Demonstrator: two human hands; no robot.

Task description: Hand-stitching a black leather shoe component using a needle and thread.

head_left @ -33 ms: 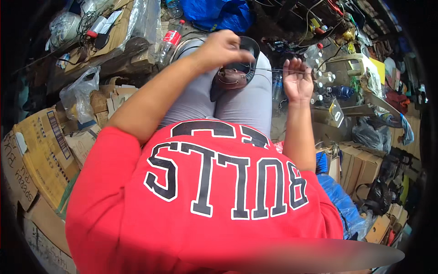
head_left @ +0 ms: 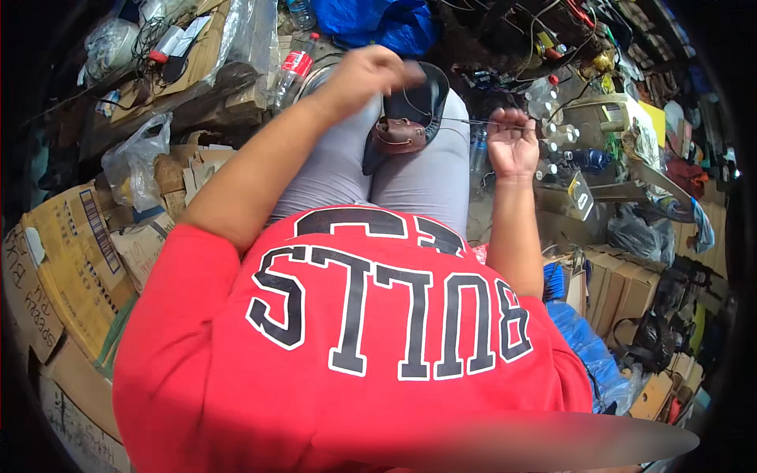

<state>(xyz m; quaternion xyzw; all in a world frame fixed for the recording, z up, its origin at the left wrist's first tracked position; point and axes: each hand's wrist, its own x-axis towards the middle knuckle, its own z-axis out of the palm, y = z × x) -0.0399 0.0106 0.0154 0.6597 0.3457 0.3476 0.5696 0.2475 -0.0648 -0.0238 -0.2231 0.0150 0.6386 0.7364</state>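
A dark shoe [head_left: 400,136] with a brown leather part and a thin lace rests on my lap, between my thighs in grey trousers [head_left: 422,185]. Its black, hollow part [head_left: 424,98] points away from me. Over the far left side of the shoe is my left hand [head_left: 369,77], its fingers curled and their tips smeared by motion; whatever they pinch is not visible. A thin dark thread [head_left: 469,121] stretches from the shoe's right side to my right hand [head_left: 514,146]. That hand is raised palm up right of my thigh, fingers bent over the thread.
A red-labelled plastic bottle [head_left: 295,67] stands beyond my left knee, with a blue plastic sheet [head_left: 378,27] farther ahead. Several bottles [head_left: 556,135] crowd the right side near a small box [head_left: 581,195]. Flattened cardboard [head_left: 75,244] and a clear plastic bag [head_left: 138,162] lie left.
My left hand has shifted slightly left and away from the shoe, uncovering more of it. The fingers of my right hand are bent more, and that hand sits slightly lower.
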